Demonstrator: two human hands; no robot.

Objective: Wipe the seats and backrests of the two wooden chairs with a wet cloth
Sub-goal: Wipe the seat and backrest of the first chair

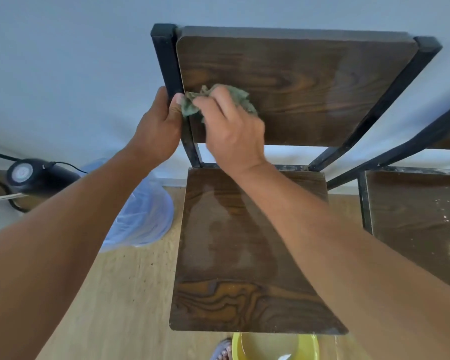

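**Cloth on the backrest of chair 1**

The right hand [234,131] clutches a crumpled green cloth [218,100] and presses it against the lower left of the wooden backrest [309,81]. The left hand [159,128] grips the black frame post [166,61] beside it. The seat [234,255] below shows damp streaks. The second chair [413,216] stands just to the right, speckled with pale spots.

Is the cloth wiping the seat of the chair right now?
No, the right hand presses the green cloth against the backrest, above the seat.
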